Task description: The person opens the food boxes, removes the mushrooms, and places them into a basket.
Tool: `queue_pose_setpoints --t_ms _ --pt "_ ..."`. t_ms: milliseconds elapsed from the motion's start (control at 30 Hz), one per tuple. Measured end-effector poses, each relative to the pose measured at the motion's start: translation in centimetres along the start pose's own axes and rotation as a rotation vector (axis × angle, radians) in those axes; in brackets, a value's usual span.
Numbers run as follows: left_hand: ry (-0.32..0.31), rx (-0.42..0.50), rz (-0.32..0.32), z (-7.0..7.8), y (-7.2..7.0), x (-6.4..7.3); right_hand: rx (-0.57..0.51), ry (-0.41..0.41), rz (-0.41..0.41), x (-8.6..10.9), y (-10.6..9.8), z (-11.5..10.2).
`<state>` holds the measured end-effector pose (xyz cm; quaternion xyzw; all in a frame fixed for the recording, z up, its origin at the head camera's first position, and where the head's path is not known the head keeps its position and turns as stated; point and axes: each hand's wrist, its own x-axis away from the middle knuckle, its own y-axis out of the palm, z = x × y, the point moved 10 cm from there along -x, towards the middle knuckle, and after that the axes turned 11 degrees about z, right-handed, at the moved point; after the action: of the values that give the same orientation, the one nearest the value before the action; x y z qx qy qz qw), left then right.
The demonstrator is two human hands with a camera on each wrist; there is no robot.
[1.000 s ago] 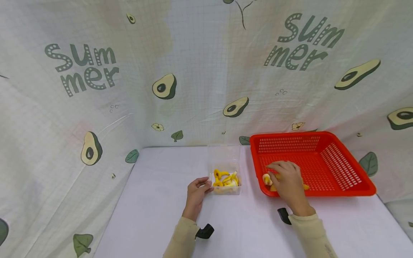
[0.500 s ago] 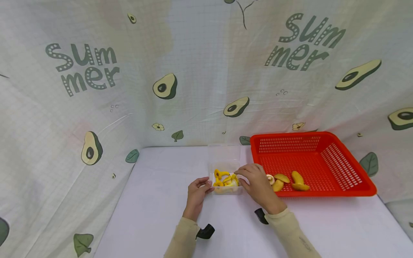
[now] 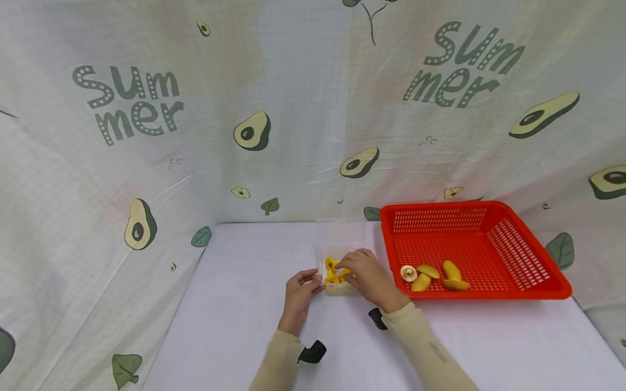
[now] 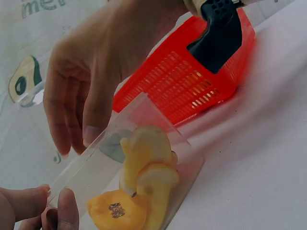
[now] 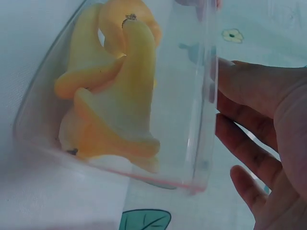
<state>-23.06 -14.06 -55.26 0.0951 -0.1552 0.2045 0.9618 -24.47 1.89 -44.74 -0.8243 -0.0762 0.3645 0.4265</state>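
A clear plastic box (image 3: 337,290) with its lid raised behind holds several yellow trumpet-shaped mushrooms (image 3: 331,277). My left hand (image 3: 297,298) pinches the box's left side between thumb and fingers, as the left wrist view also shows at its lower left corner. Over the box's right part reaches my right hand (image 3: 369,278), its fingers loosely bent and hiding some of the mushrooms. In the right wrist view the right hand (image 5: 268,120) is beside the box rim, and nothing shows between its fingers. Whether it touches the rim, I cannot tell.
A red perforated basket (image 3: 489,295) stands to the right of the box. Near its front left corner lie a white round-capped mushroom (image 3: 408,273) and tan-yellow mushrooms (image 3: 454,276). A printed cloth backdrop (image 3: 303,136) rises behind the white table (image 3: 235,304).
My right hand has left the basket and moved left until it is over the box. The basket's mushrooms have come into view. My left hand keeps its hold on the box.
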Motion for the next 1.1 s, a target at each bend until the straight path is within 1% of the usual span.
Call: queue_pose_setpoints --t_ms 233,433,600,767,867,1000,1100 --pt "-0.004 0.01 -0.013 0.1 0.1 0.2 -0.032 0.003 -0.075 -0.5 1.5 0.0" --pt "0.0 0.017 -0.01 0.3 0.0 0.4 0.003 -0.05 -0.117 -1.2 2.7 -0.2" --pt "-0.002 0.022 -0.012 0.4 0.1 0.4 0.015 -0.068 -0.14 -1.6 3.3 -0.3" --pt "-0.002 0.016 -0.012 0.4 0.0 0.4 0.017 -0.035 -0.203 -1.9 4.1 0.0" --pt "-0.001 0.021 -0.014 0.4 0.1 0.4 0.001 0.025 -0.254 -2.0 4.6 0.4" --pt "-0.003 0.023 -0.014 0.4 0.1 0.4 -0.019 0.087 -0.294 -2.0 5.0 0.9" --pt "-0.004 0.017 -0.011 0.4 0.1 0.4 -0.026 0.094 -0.307 -2.1 5.2 1.0"
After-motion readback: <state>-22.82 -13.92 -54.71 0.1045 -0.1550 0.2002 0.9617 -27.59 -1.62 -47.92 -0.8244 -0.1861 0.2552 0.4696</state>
